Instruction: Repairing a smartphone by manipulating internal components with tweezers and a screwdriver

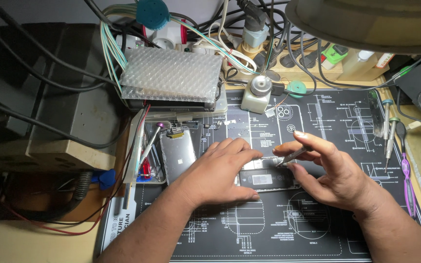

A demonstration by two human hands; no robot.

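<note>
Head camera view looks down on an opened smartphone [268, 178] lying flat on a black work mat [317, 234] printed with white diagrams, near the middle of the bench; its dark battery with a pale label faces up. The left hand [220, 170] lies palm down over the phone's left end, fingers spread and pressed flat, thumb along the phone's near edge. The right hand [327, 170] hovers over the phone's right end and pinches slim metal tweezers [292, 156] between thumb and forefinger, their tip touching the phone's upper edge. Just left of the left hand, a detached silver phone panel [177, 153] rests against a small tray [140, 165] that holds a purple-capped screwdriver [151, 139]. Behind these sits a device wrapped in bubble wrap [171, 75], and beside it a white dispenser bottle with a metal top [257, 95]. A wooden power strip [288, 63] crowded with plugs and cables runs along the back. At the mat's right edge, well apart from the hands, lie several precision screwdrivers [390, 131] and a purple plastic tool [408, 180]. A lamp shade [366, 22] overhangs the upper right corner.
</note>
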